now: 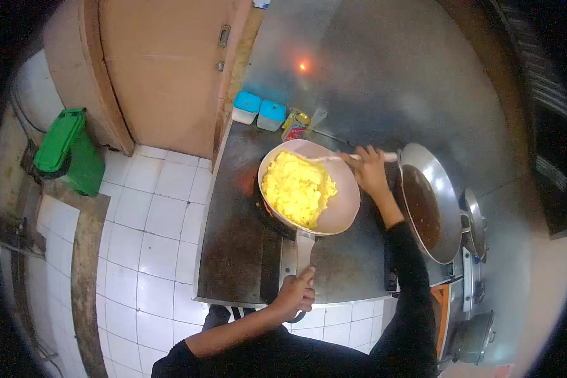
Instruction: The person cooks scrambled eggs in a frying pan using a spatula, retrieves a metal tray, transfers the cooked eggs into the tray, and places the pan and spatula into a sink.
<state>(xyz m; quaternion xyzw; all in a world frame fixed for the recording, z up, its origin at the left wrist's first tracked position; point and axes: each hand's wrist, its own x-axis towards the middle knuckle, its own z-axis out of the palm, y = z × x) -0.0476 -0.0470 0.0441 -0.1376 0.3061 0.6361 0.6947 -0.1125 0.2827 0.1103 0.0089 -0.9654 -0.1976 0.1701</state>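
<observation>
A light-coloured frying pan (344, 205) sits over a lit burner, a bit of orange flame showing under its left side. Yellow scrambled eggs (298, 189) fill its left part. Below the pan, my left hand (294, 295) is wrapped round the pan's pale handle (305, 251). My right hand (368, 170), above the pan's right rim, grips a pale spatula (343, 157) by its handle. The spatula reaches leftward across the pan to the upper part of the eggs, where its tip is hard to make out.
Right of the pan stands a large wok (444, 195) of dark brown liquid, with another pan (474, 223) beyond. Two blue-lidded containers (247, 107) and a tin (296, 125) line the stove's back edge. A green bin (72, 154) stands on the tiled floor, left.
</observation>
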